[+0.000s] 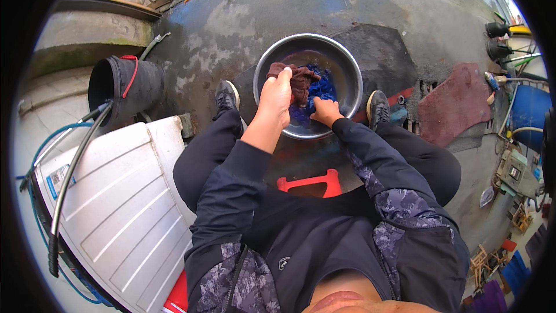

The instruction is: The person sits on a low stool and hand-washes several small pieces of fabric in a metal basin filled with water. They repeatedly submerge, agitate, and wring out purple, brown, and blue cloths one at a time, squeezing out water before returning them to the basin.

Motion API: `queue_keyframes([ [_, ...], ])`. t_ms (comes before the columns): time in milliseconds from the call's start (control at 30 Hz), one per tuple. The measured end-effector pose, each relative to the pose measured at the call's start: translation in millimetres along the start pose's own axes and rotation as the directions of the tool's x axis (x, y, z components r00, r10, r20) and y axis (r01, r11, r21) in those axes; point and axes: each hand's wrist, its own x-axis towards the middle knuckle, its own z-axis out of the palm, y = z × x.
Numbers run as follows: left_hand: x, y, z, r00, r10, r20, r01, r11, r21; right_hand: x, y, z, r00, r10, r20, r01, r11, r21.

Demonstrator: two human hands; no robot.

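Note:
A round metal basin (351, 75) stands on the ground between my feet, with dark water in it. My left hand (277, 94) is closed on a brown cloth (301, 84) and holds it up at the basin's left side. Bright blue cloth (323, 86) lies bunched in the water, beside and partly under the brown one. My right hand (325, 110) reaches inside the near right rim, its fingers closed at the lower edge of the blue cloth. The fingertips of both hands are partly hidden by the fabric.
A black bucket (145, 90) with a red handle lies to the left, near a white ribbed panel (116, 197) and a hose (75, 168). Behind the basin is a dark mat (382, 52); a reddish mat (454, 101) lies right. A red plastic stool (331, 183) shows below me.

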Motion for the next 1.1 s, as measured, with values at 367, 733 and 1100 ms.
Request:
queue_keyframes([
  [367,36,-29,-14,0.998,-0.062,-0.012,0.063,0.988,0.137,-44,-49,-147,0.935,-0.217,-0.282,0.212,0.976,-0.047],
  [733,-4,-12,4,0.947,0.153,0.284,-0.237,0.927,0.289,-157,-124,-294,0.829,-0.341,-0.443,0.415,0.906,0.079],
  [1100,-11,-11,8,0.923,0.181,0.340,-0.349,0.766,0.540,-165,-127,-320,0.682,-0.395,-0.615,0.614,0.766,0.189],
])
